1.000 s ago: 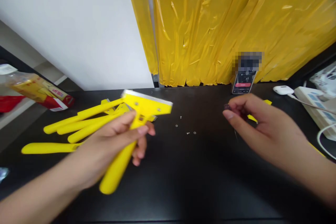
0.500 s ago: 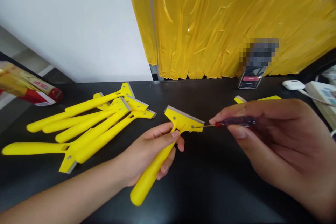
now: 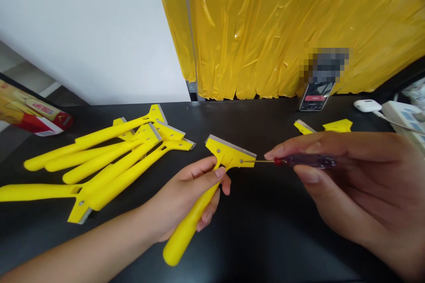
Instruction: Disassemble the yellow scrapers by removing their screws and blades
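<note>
My left hand (image 3: 189, 199) is wrapped round the neck of a yellow scraper (image 3: 191, 219), whose wide head with a metal blade edge points up and away from me. Two screws show on that head. Between thumb and fingers, my right hand (image 3: 361, 190) grips a small screwdriver (image 3: 305, 160) with a dark translucent handle and a red collar. Its thin shaft points left, and the tip meets the right-hand screw (image 3: 241, 161) of the scraper head. To the left, several more yellow scrapers (image 3: 116, 159) lie in an overlapping pile.
Behind my right hand lie a yellow blade piece (image 3: 304, 127) and a yellow plate (image 3: 338, 125). A phone (image 3: 314, 97) leans at the back, with a white earbud case (image 3: 367, 105) and a power strip (image 3: 401, 112) beside it. A red and yellow package (image 3: 36, 110) stands on the left of the black table (image 3: 265, 230).
My right hand and the screwdriver handle have shifted slightly right and down, leaving the shaft nearly level. The tip stays at the screw. The whole view has moved a little.
</note>
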{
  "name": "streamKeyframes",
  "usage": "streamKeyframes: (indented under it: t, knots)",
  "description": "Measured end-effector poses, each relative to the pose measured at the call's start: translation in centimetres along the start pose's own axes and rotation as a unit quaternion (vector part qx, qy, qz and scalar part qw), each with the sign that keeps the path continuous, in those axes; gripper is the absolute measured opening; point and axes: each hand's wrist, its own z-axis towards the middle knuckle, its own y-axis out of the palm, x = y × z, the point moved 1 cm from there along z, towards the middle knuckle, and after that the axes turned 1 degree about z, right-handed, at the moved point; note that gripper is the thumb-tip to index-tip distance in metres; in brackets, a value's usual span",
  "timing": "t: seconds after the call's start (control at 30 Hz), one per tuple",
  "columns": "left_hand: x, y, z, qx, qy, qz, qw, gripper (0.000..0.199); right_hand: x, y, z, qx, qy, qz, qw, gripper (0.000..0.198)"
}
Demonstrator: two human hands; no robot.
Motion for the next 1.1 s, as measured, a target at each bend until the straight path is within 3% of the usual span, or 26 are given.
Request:
streamKeyframes:
  t: [0.4,0.7,0.93,1.1]
  knots:
    - [-0.1,-0.1,0.0,-0.008,0.003,-0.007,1.0,0.024,0.6,0.7,-0.9,0.023,0.041,0.003,0.999,0.02]
    - [0.0,-0.2,0.0,-0.007,-0.005,-0.03,0.999,0.023,0.1,-0.3,-0.6,-0.03,-0.003,-0.142,0.989,0.019]
    - [0.0,-0.2,-0.2,-0.016,-0.008,-0.033,0.999,0.021,0.2,-0.3,-0.6,0.015,0.039,-0.196,0.98,0.019]
    - [0.0,-0.1,-0.2,-0.009,-0.009,-0.038,0.999,0.022,-1.1,-0.3,0.4,-0.036,-0.11,-0.252,0.961,0.007]
